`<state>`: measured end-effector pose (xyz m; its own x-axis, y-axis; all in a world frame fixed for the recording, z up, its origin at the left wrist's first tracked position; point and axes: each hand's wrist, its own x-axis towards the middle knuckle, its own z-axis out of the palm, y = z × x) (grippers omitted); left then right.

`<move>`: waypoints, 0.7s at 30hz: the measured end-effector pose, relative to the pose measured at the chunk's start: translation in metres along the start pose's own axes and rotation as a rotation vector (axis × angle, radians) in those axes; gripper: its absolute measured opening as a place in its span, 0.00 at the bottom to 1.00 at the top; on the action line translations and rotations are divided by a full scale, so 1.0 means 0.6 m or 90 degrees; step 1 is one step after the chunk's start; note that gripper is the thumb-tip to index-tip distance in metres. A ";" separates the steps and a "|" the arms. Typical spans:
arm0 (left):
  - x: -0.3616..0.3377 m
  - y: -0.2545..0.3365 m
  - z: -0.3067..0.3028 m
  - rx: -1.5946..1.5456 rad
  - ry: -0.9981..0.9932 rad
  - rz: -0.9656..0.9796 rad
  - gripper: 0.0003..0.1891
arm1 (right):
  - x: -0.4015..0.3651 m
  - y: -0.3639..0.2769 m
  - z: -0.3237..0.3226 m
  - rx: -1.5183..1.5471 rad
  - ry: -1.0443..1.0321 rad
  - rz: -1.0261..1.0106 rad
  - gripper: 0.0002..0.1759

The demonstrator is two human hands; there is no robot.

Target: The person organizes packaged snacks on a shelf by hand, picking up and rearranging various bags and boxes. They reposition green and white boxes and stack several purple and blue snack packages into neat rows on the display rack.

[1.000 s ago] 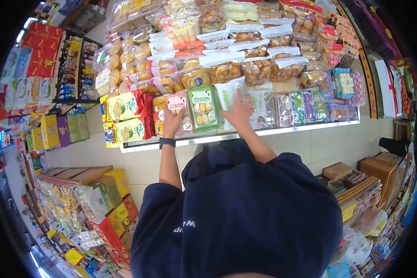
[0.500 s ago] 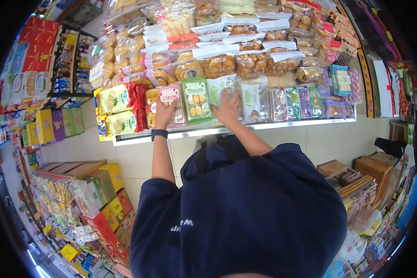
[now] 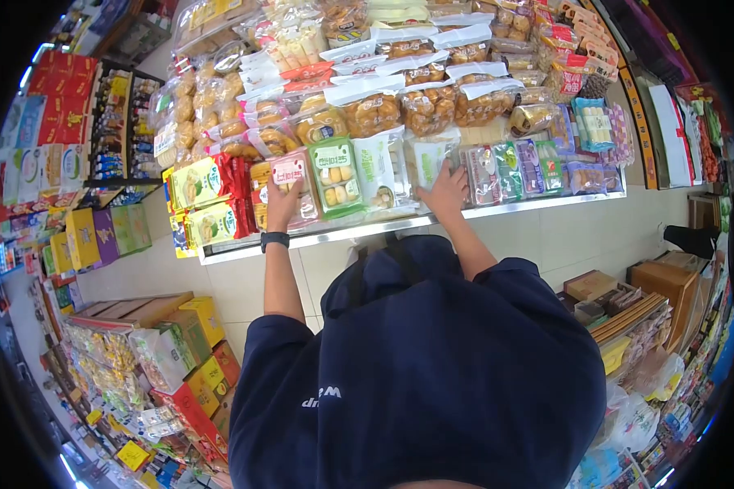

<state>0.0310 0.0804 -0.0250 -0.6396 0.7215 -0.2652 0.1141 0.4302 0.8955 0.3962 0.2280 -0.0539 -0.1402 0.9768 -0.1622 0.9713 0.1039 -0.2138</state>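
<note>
My left hand [image 3: 283, 204] lies on the lower left part of a pink-labelled pastry pack [image 3: 302, 196], fingers stretched out. Beside that pack is a green-framed tray of small round pastries [image 3: 337, 181]. A clear pack with a white and green label [image 3: 375, 167] follows to its right. My right hand [image 3: 446, 194] rests, fingers spread, on the lower part of a similar white and green pack [image 3: 432, 155]. Neither hand is wrapped round a pack. A dark band [image 3: 275, 239] circles my left wrist.
Bagged breads [image 3: 373, 114] stand in rows behind the front packs. Yellow and red bags [image 3: 202, 183] lie at the left. Slim coloured packs [image 3: 510, 173] continue rightward. A metal edge [image 3: 400, 222] borders the display. Stacked boxes [image 3: 196, 359] stand lower left; cartons [image 3: 665, 285] stand right.
My right hand has shifted right, from one white and green pack to the similar one beside it, uncovering the first. My left hand stays at the pink-labelled pack. The view has shifted slightly.
</note>
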 end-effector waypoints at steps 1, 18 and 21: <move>0.000 0.003 -0.001 -0.008 -0.007 -0.001 0.43 | 0.001 -0.008 -0.004 -0.012 -0.009 0.014 0.60; 0.002 -0.009 -0.003 -0.027 -0.032 0.012 0.43 | -0.015 -0.080 -0.145 0.242 0.048 0.026 0.62; -0.005 -0.001 -0.005 -0.038 -0.041 0.012 0.44 | -0.037 -0.147 -0.130 0.272 0.032 -0.021 0.62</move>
<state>0.0306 0.0768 -0.0238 -0.5877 0.7632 -0.2685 0.0791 0.3845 0.9197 0.3288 0.2119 0.0439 -0.1499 0.9832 -0.1037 0.7979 0.0584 -0.6000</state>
